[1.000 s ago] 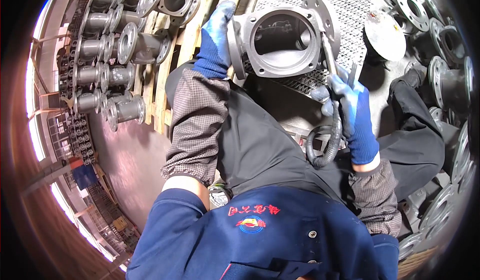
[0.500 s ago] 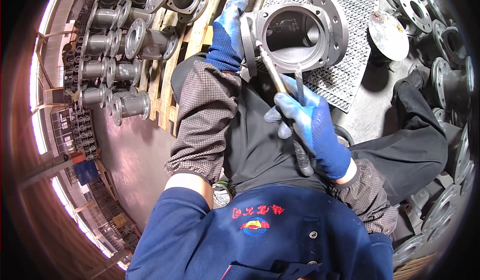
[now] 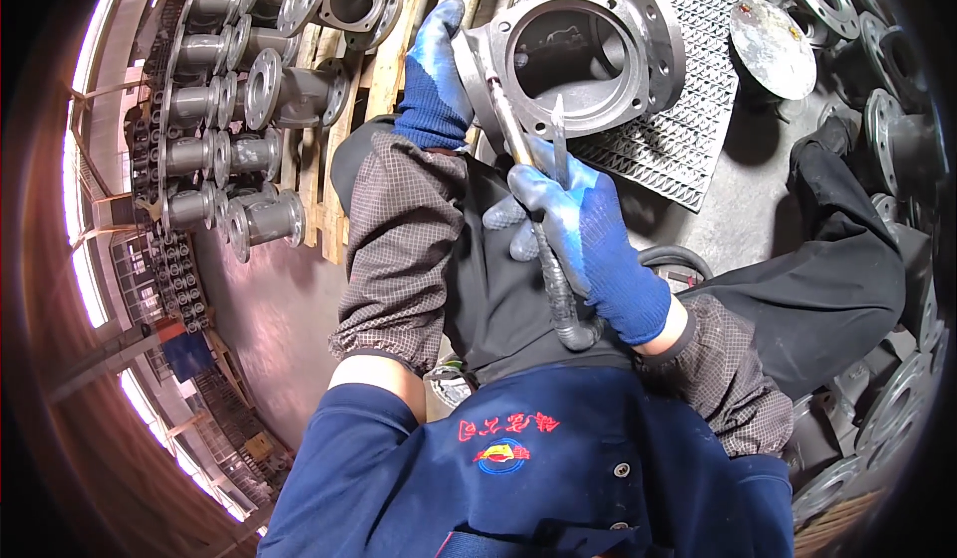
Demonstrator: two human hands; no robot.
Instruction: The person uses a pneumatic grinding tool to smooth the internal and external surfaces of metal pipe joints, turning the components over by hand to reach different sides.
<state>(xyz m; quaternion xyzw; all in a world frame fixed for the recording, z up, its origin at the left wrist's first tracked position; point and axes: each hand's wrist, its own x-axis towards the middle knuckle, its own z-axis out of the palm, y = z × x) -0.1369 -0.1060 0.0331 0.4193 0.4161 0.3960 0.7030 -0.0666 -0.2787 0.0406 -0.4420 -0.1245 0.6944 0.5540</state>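
A grey cast-metal valve body (image 3: 598, 100) with round flanges lies in front of me, its large round opening facing up. My left hand (image 3: 434, 75), in a blue glove, is closed on the flange at the body's left side. My gloved right hand (image 3: 583, 234) is wrapped round a slim air grinder (image 3: 510, 130), a metal tool with a brass-coloured section and a dark hose running back toward my lap. Its thin tip lies by the left flange, close to the opening's rim. A flat, pointed metal bar (image 3: 560, 135) also sticks out of the right hand, below the opening.
Under the body lies a patterned metal grating (image 3: 688, 149). Wooden pallets (image 3: 399, 45) and rows of grey flanged pipe fittings (image 3: 289, 95) stand at the left. A round pale disc-topped stool (image 3: 773, 50) and more flanged castings (image 3: 902, 139) crowd the right, beside my leg.
The valve body has turned slightly and shifted a little left and up. My right hand has moved left with the grinder and bar. My left hand keeps hold of the flange.
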